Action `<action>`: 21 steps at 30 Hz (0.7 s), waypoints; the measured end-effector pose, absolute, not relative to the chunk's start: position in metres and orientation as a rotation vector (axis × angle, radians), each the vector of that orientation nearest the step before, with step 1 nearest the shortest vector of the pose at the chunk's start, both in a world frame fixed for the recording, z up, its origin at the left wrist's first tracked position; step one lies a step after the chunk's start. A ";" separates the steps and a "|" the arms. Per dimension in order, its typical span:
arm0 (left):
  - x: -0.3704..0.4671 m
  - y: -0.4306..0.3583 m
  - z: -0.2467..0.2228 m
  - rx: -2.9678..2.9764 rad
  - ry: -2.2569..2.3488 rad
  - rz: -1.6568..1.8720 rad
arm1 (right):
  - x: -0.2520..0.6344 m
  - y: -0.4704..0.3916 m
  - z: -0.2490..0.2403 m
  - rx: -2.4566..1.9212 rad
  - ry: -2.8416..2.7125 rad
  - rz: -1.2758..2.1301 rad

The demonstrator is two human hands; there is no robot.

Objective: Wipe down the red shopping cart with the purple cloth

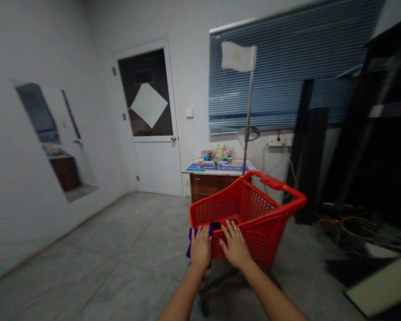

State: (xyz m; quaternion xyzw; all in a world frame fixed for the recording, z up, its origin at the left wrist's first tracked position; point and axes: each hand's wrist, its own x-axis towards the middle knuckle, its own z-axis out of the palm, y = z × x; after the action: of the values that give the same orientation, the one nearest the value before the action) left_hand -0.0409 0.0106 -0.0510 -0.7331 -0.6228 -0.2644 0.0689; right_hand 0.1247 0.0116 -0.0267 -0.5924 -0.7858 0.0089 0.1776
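A red plastic shopping cart stands in front of me, its handle at the upper right. Over its near left corner hangs a purple cloth. My left hand lies on the cloth at the rim, fingers pointing forward; whether it grips the cloth is unclear. Beside it, my right hand is spread against the cart's side and rim, holding nothing. A dark object lies inside the basket. A pole with a white flag rises behind the cart.
Behind the cart is a wooden cabinet with small items on top. A white door and a wall mirror are to the left. Cables, dark panels and a pale board are at the right.
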 end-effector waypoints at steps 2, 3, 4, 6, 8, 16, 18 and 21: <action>-0.033 0.013 -0.047 -2.239 -1.818 -0.784 | 0.126 0.011 -0.028 -1.674 -2.221 0.027; -0.032 0.013 -0.046 -2.252 -1.791 -0.779 | 0.127 0.010 -0.028 -1.671 -2.222 0.026; -0.034 0.014 -0.047 -2.261 -1.769 -0.773 | 0.127 0.010 -0.029 -1.666 -2.222 0.025; -0.043 0.013 -0.051 -2.256 -1.758 -0.764 | 0.128 0.009 -0.029 -1.659 -2.219 0.022; -0.054 0.011 -0.056 -2.213 -1.803 -0.769 | 0.128 0.008 -0.029 -1.660 -2.212 0.024; -0.037 0.016 -0.050 -2.302 -1.804 -0.818 | 0.124 0.005 -0.031 -1.672 -2.188 0.025; -0.034 0.018 -0.046 -2.374 -1.768 -0.827 | 0.125 0.004 -0.031 -1.663 -2.193 0.028; -0.043 0.017 -0.048 -2.418 -1.748 -0.855 | 0.127 0.001 -0.030 -1.671 -2.200 0.029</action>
State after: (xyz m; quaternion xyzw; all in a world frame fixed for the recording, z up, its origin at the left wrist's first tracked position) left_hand -0.0426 0.0169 -0.0477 -0.7791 -0.5630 -0.2753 0.0189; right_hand 0.1272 0.0013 -0.0300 -0.5939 -0.7821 0.0104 0.1884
